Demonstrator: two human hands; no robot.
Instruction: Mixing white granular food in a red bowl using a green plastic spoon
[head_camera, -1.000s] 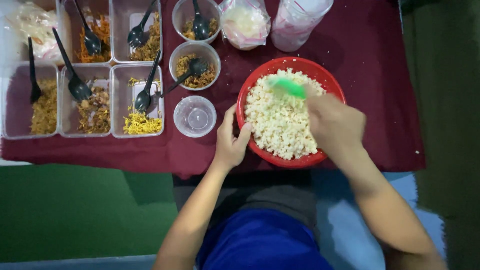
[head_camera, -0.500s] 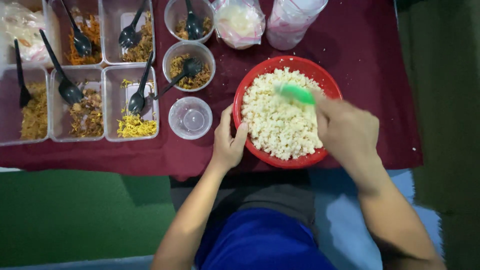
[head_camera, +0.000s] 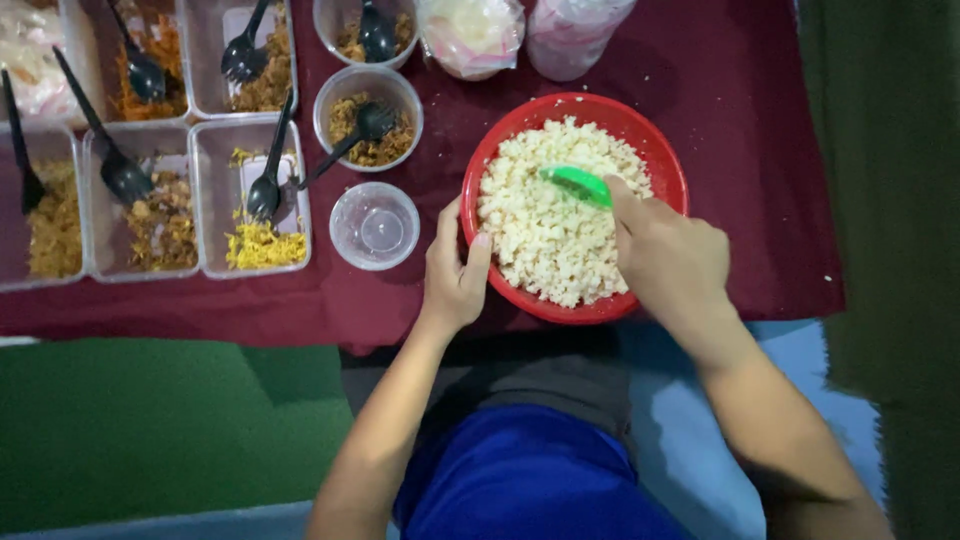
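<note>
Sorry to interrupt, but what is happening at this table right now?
A person is working a green spoon through white rice in a red bowl. The right hand holds the spoon; the left hand grips the bowl's rim. An empty clear cup sits beside it, near tubs of toppings.

Your counter (head_camera: 740, 120) wears a dark maroon cloth, its near edge running just in front of your body. On it, toward the right, sits a red bowl (head_camera: 655, 165) heaped with white puffed grains. Just left of the bowl stands an empty clear round cup (head_camera: 375, 226). Behind that, two more round cups (head_camera: 368, 118) hold brown shreds and black spoons. To the far left, clear rectangular tubs (head_camera: 250, 195) stand side by side with yellow, orange and brown toppings. Two plastic bags (head_camera: 470, 35) lie at the far edge.
</note>
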